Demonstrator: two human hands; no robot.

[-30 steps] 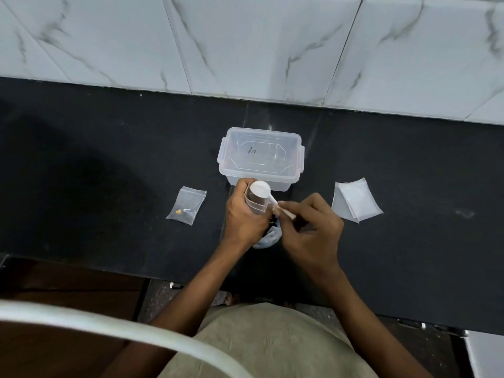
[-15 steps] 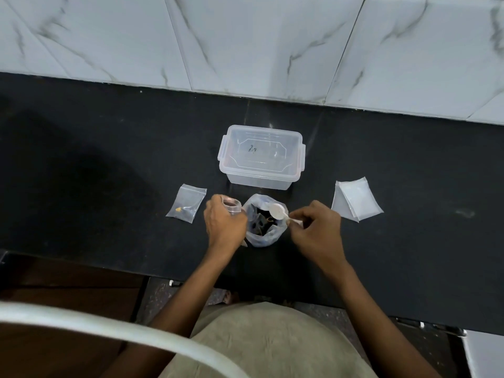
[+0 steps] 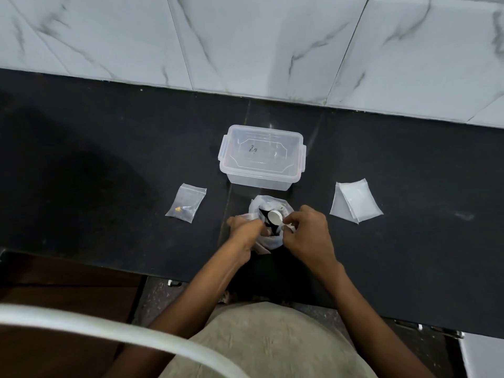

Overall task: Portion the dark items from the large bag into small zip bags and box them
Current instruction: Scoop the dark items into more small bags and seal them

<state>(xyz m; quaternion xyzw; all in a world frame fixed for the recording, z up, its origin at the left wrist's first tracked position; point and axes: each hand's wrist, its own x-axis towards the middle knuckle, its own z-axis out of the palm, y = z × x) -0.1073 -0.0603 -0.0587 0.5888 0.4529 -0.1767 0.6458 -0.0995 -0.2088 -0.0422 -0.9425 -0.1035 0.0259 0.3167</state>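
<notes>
The large clear bag (image 3: pixel 268 240) of dark items stands open on the black counter, in front of the lidded clear plastic box (image 3: pixel 261 158). My right hand (image 3: pixel 306 236) pinches a white plastic spoon (image 3: pixel 275 216) by its handle, its bowl over the bag's mouth. My left hand (image 3: pixel 244 230) grips a small clear zip bag (image 3: pixel 249 216) at the large bag's left rim; most of that small bag is hidden by my fingers. One filled small zip bag (image 3: pixel 186 203) lies to the left.
A stack of empty small zip bags (image 3: pixel 356 201) lies to the right of the box. A marble-tiled wall (image 3: pixel 245 42) backs the black counter (image 3: pixel 95 159). A white curved bar (image 3: pixel 109 331) crosses the lower left, near my body.
Both hands dropped from in front of the box. My left hand swung out left with the small bag, then came back to the large bag's rim. The spoon's bowl now sits over the bag's mouth.
</notes>
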